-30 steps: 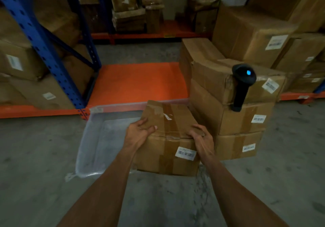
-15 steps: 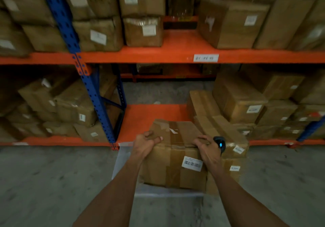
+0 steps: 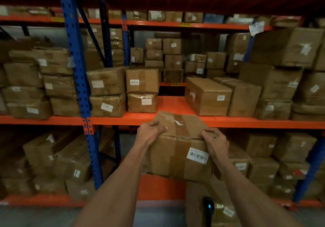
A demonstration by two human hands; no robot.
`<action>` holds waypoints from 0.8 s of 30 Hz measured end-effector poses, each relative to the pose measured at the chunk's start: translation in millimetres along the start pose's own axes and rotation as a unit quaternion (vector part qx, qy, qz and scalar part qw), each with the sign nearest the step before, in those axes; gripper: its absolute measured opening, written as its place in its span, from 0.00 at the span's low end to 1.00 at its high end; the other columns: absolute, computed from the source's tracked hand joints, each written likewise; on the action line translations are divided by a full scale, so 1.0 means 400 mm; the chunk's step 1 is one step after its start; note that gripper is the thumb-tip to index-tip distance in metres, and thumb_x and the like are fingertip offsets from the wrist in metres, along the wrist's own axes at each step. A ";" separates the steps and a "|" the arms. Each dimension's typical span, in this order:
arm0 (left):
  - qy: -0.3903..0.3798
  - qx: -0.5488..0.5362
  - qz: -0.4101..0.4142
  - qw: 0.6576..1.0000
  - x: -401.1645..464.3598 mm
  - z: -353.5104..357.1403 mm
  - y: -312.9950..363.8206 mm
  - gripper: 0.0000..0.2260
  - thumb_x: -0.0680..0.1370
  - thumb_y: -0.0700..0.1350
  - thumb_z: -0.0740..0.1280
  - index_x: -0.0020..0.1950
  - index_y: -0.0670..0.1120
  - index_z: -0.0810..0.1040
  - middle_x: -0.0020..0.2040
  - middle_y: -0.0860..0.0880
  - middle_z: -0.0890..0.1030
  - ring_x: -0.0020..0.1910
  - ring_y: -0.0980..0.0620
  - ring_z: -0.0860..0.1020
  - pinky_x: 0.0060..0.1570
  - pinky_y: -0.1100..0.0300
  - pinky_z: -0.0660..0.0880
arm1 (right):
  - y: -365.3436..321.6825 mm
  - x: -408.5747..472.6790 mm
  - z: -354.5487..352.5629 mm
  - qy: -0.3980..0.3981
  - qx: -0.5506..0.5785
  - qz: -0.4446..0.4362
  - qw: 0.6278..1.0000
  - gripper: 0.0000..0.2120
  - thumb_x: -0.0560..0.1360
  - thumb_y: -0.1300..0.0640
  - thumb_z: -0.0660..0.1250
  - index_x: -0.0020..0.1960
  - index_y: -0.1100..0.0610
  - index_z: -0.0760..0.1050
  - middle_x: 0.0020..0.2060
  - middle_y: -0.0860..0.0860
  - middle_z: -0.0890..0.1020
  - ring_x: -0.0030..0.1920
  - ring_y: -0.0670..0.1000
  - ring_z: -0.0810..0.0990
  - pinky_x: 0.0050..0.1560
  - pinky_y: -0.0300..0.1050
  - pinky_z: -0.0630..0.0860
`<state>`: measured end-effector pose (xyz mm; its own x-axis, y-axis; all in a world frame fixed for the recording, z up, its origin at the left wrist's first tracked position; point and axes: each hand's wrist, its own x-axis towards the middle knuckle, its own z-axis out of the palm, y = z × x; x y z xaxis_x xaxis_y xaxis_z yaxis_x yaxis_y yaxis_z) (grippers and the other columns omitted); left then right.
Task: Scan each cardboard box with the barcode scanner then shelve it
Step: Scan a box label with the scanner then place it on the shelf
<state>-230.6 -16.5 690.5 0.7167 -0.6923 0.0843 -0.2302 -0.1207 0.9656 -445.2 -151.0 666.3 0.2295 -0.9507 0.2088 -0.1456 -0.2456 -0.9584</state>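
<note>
I hold a taped cardboard box (image 3: 177,149) in the air with both hands, its top at the height of the middle orange shelf (image 3: 172,103). A white barcode label sits on its near face at the right. My left hand (image 3: 149,133) grips the box's top left edge, and my right hand (image 3: 213,143) grips its top right edge. Far below, the black barcode scanner (image 3: 207,209) with a blue light stands on a stack of boxes (image 3: 195,202) at the bottom of the view.
A bare gap on the middle shelf lies between two stacked boxes (image 3: 142,89) on the left and a long box (image 3: 207,95) on the right. A blue upright (image 3: 77,72) stands left. Boxes fill the lower shelf (image 3: 158,186) and both sides.
I have lifted the box from near the floor up to the middle shelf's height, and my view has tilted up. The scanner and stack have dropped to the frame's bottom.
</note>
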 end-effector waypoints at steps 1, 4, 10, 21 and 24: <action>-0.002 -0.011 0.011 1.000 0.011 0.007 0.027 0.32 0.63 0.55 0.79 0.65 0.48 0.79 0.60 0.51 0.81 0.54 0.54 0.79 0.55 0.62 0.72 | -0.023 0.019 -0.009 0.005 -0.001 -0.010 1.000 0.16 0.62 0.37 0.71 0.48 0.40 0.82 0.48 0.46 0.81 0.52 0.50 0.76 0.49 0.45 0.69; 0.004 -0.021 0.044 0.999 0.058 0.019 0.102 0.30 0.65 0.54 0.79 0.64 0.48 0.80 0.62 0.50 0.79 0.54 0.56 0.75 0.53 0.63 0.68 | -0.088 0.081 -0.026 0.018 0.002 -0.049 0.999 0.15 0.67 0.41 0.74 0.52 0.44 0.83 0.52 0.49 0.83 0.50 0.48 0.78 0.47 0.46 0.74; 0.014 -0.021 0.091 0.995 0.221 -0.011 0.239 0.32 0.63 0.58 0.77 0.65 0.51 0.79 0.65 0.50 0.77 0.50 0.57 0.73 0.53 0.59 0.67 | -0.229 0.236 0.014 0.041 0.011 -0.109 0.993 0.09 0.70 0.44 0.74 0.49 0.44 0.82 0.52 0.47 0.81 0.49 0.46 0.74 0.44 0.40 0.68; 0.048 -0.024 0.231 0.971 0.702 -0.214 0.523 0.31 0.63 0.60 0.76 0.64 0.51 0.81 0.64 0.52 0.79 0.56 0.54 0.73 0.55 0.59 0.68 | -0.584 0.583 0.291 0.118 0.014 -0.233 0.965 0.11 0.72 0.42 0.73 0.52 0.45 0.82 0.52 0.49 0.80 0.53 0.50 0.75 0.46 0.45 0.69; 0.065 -0.028 0.262 0.962 0.840 -0.292 0.588 0.30 0.63 0.59 0.76 0.63 0.51 0.81 0.63 0.53 0.79 0.57 0.55 0.73 0.58 0.58 0.68 | -0.680 0.683 0.402 0.129 0.014 -0.265 0.955 0.15 0.72 0.42 0.72 0.54 0.48 0.83 0.49 0.49 0.82 0.50 0.49 0.78 0.45 0.45 0.72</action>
<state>33.0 -194.2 974.6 0.5888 -0.5524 0.5900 -0.5492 0.2622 0.7935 -188.1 -313.7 952.8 0.0179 -0.7103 0.7036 -0.0491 -0.7035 -0.7090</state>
